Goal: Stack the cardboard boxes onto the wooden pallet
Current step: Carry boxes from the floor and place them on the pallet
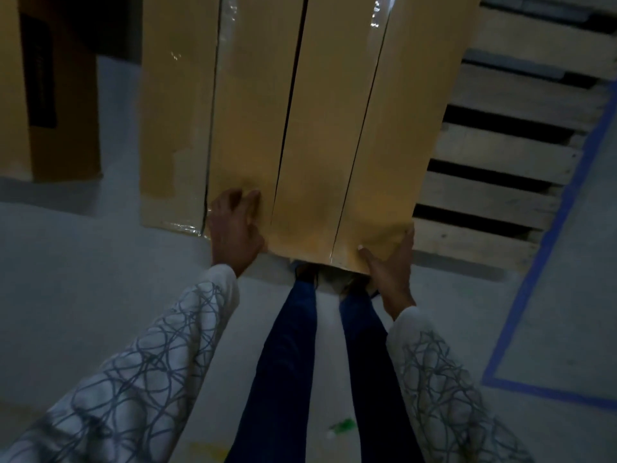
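Note:
A large brown cardboard box (320, 121), its top flaps taped along a dark centre seam, fills the upper middle of the view, with its near edge above my feet. My left hand (233, 228) grips the near left corner, fingers curled onto the top face. My right hand (390, 262) presses flat against the near right corner, thumb on the top and straight fingers along the side. The wooden pallet (500, 155) lies on the floor to the right, and the box partly overhangs its slats.
A second taped box (170, 128) sits close against the left of the one I hold. Another brown box (60, 105) stands at the far left. Blue floor tape (551, 235) runs along the pallet's right side. My legs (290, 362) stand on grey floor.

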